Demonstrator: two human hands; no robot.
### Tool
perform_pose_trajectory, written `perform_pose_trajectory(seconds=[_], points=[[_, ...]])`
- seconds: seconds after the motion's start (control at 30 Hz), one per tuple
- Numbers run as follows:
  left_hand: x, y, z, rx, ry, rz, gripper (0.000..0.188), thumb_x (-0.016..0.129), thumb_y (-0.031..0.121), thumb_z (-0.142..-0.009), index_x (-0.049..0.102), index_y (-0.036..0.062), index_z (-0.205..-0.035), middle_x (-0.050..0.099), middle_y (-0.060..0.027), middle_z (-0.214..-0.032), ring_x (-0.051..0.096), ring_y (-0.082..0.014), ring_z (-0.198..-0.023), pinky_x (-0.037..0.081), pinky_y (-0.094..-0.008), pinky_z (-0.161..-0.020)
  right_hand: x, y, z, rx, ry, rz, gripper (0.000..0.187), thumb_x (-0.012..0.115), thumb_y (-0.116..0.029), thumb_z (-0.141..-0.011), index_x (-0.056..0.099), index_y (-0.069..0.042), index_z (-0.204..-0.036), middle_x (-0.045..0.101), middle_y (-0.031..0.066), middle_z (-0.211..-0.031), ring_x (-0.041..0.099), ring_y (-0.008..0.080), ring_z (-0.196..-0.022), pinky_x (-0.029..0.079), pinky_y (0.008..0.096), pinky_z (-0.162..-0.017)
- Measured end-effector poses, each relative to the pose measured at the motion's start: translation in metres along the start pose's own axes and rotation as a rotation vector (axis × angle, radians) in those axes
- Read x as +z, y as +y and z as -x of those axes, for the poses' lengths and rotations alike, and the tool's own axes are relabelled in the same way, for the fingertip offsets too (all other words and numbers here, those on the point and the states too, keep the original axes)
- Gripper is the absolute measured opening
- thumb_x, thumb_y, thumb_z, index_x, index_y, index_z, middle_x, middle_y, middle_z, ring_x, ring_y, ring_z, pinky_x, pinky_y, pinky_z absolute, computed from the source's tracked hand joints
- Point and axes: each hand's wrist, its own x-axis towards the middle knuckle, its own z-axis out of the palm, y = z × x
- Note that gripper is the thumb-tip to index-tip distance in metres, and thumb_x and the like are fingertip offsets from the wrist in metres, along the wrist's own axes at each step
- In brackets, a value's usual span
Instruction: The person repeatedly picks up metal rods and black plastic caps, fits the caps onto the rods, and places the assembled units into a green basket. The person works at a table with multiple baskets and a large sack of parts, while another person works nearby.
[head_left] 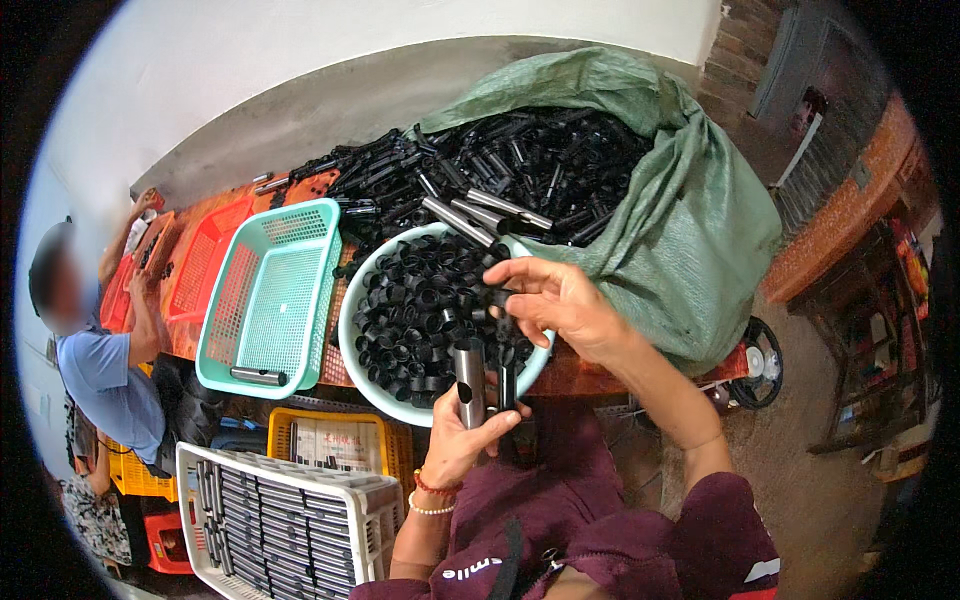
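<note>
My left hand (462, 440) is closed around a silver metal tube (470, 385), which stands upright with a dark opening in its side. A slim black tube (507, 385) rises beside it from the same grip. Above and to the right, my right hand (572, 308) has its fingers curled around a small black ring-like cap (500, 298), partly hidden by the fingers. Both hands are over the near right side of a pale green round basin (350, 335), which is full of short black plastic rings (410, 300).
Behind the basin, black and silver tubes (480, 215) spill from a green woven sack (715, 210). A mint basket (325, 290) holds one silver tube (258, 376). Below, a white crate (370, 490) contains rows of tubes, beside a yellow crate (400, 450). Another person (105, 370) works at left.
</note>
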Motion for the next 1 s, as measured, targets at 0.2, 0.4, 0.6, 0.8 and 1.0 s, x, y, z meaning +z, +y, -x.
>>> perform_pose_trajectory(seconds=[0.2,0.4,0.6,0.8,1.0], points=[[0.025,-0.013,-0.015,0.017,0.089,-0.090,0.039,0.075,0.009,-0.071,0.051,0.0010,-0.100,0.057,0.0005,-0.070,0.051,-0.0047,-0.049,0.040,-0.0175,-0.040,0.018,0.049,0.045,-0.068,0.218,-0.130,0.033,0.051,-0.023,-0.092,0.048,-0.002,-0.118,0.059,0.0034,-0.096,0.052,0.0063,-0.080,0.043,0.0204,-0.070],[0.033,-0.022,-0.023,0.068,0.140,-0.046,0.032,0.069,0.009,-0.076,0.051,0.0011,-0.102,0.058,-0.0039,-0.082,0.051,-0.0059,-0.055,0.041,-0.0191,-0.045,0.013,0.055,0.053,-0.203,0.478,-0.145,0.028,0.040,-0.023,-0.096,0.045,-0.003,-0.115,0.053,0.0026,-0.076,0.051,0.0085,-0.066,0.043,0.0200,-0.059],[0.009,-0.022,-0.050,0.129,0.097,0.639,0.028,0.040,0.030,-0.096,0.043,0.0056,-0.110,0.055,-0.0114,-0.086,0.047,-0.0152,-0.066,0.041,-0.0294,-0.061,0.010,0.046,0.098,0.169,0.228,-0.066,0.032,0.039,-0.024,-0.092,0.040,-0.002,-0.116,0.043,0.0002,-0.066,0.036,0.0051,-0.045,0.030,0.0177,-0.041],[0.007,-0.024,-0.061,0.137,0.188,0.789,0.023,0.045,0.027,-0.094,0.047,0.0070,-0.106,0.052,-0.0085,-0.087,0.048,-0.0173,-0.074,0.042,-0.0309,-0.069,0.024,0.064,0.111,0.318,0.063,0.098,0.023,0.045,-0.022,-0.090,0.050,-0.003,-0.103,0.044,-0.0021,-0.064,0.041,0.0066,-0.056,0.036,0.0239,-0.051],[0.012,-0.027,-0.058,0.133,0.141,0.771,0.021,0.045,0.026,-0.094,0.045,0.0078,-0.106,0.049,-0.0060,-0.085,0.047,-0.0166,-0.077,0.042,-0.0311,-0.070,0.029,0.072,0.105,0.322,0.088,0.138,0.024,0.045,-0.023,-0.091,0.052,-0.001,-0.098,0.047,0.0008,-0.064,0.045,0.0084,-0.058,0.039,0.0262,-0.053]])
